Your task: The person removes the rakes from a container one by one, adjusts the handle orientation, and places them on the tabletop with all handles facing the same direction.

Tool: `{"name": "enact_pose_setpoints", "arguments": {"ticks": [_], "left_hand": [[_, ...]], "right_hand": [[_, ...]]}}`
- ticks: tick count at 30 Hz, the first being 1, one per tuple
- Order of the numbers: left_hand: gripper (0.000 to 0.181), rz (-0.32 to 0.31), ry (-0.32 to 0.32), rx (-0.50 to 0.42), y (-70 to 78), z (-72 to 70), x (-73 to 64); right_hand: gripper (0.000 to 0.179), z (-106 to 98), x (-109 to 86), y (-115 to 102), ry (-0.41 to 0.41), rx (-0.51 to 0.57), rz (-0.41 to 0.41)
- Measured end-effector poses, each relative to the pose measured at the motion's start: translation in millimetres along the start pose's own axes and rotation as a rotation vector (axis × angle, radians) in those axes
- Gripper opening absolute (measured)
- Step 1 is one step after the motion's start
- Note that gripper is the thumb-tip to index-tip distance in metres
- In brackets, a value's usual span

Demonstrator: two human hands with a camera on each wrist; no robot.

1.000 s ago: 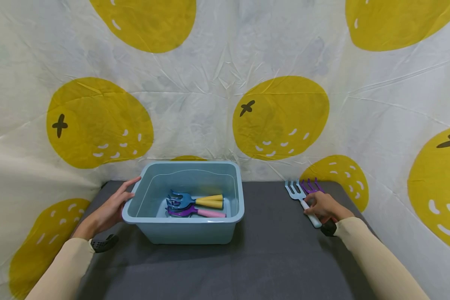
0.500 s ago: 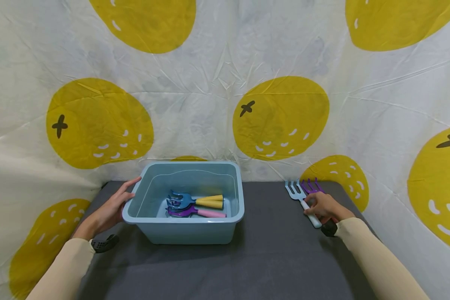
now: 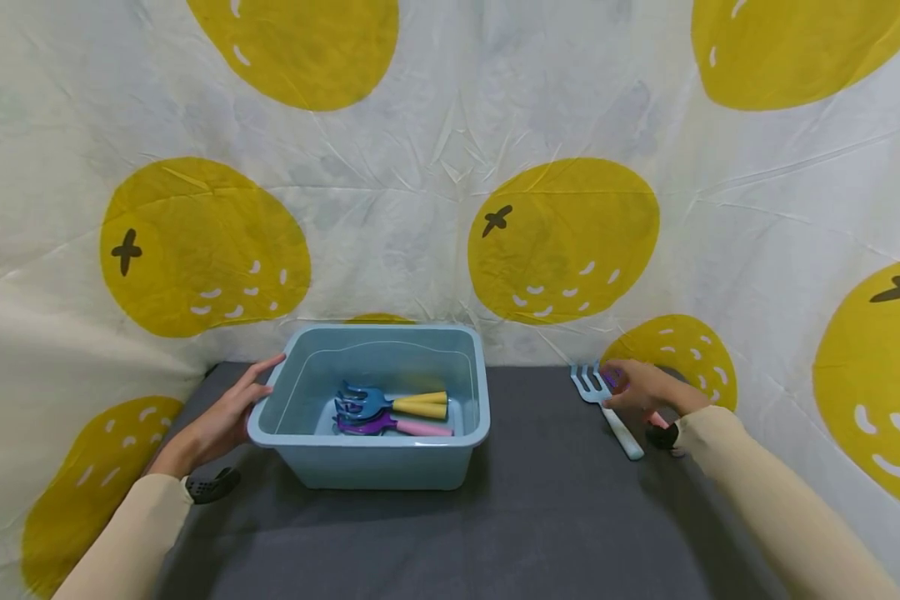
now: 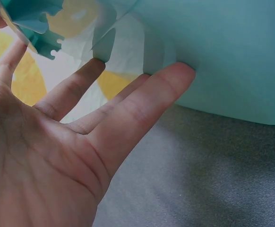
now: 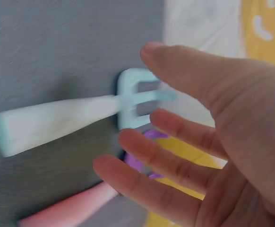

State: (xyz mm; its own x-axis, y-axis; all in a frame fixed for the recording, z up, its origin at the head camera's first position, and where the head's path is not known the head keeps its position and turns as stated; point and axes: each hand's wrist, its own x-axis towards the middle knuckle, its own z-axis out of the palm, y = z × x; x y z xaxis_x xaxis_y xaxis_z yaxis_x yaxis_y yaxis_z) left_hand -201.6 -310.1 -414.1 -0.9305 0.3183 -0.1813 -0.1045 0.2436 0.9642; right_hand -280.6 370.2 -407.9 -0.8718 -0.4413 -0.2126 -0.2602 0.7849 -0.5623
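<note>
My left hand (image 3: 213, 425) touches the left side of a light blue plastic tub (image 3: 382, 468) with spread fingers; in the left wrist view the thumb (image 4: 142, 106) presses its wall. On the dark cloth at the right lies a pale blue garden hand fork (image 3: 624, 435) with a whitish handle. My right hand (image 3: 645, 390) hovers beside its tines, fingers apart and holding nothing. Under the fingers in the right wrist view is a second hand fork, with a pink handle (image 5: 76, 204) and purple tines, partly hidden by the hand.
Inside the tub lie several hand forks, among them blue ones with yellow handles (image 3: 420, 404) and a purple one with a pink handle (image 3: 423, 428). Behind the table (image 3: 525, 517) hangs a white curtain (image 3: 390, 250) printed with yellow fruit.
The right hand has left the pale blue fork's handle and moved up towards the tines, over the purple fork. The left hand stays on the tub. The head view has shifted slightly.
</note>
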Motion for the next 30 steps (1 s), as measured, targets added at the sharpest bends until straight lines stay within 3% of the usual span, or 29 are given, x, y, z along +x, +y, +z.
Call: {"name": "enact_pose_setpoints", "arguments": {"ticks": [15, 22, 30], "left_hand": [[0.064, 0.003, -0.008, -0.014, -1.8, -0.7, -1.3], [0.065, -0.004, 0.0, -0.011, -2.1, -0.7, -0.8], [0.064, -0.004, -0.006, -0.029, -1.6, -0.1, 0.4]], "right_hand": [[0.076, -51.1, 29.4, -91.4, -0.072, 0.069, -0.117], [0.078, -53.4, 52.8, -133.1, -0.1, 0.043, -0.184], [0.079, -42.9, 73.5, -191.9, -0.134, 0.01, -0.232]]}}
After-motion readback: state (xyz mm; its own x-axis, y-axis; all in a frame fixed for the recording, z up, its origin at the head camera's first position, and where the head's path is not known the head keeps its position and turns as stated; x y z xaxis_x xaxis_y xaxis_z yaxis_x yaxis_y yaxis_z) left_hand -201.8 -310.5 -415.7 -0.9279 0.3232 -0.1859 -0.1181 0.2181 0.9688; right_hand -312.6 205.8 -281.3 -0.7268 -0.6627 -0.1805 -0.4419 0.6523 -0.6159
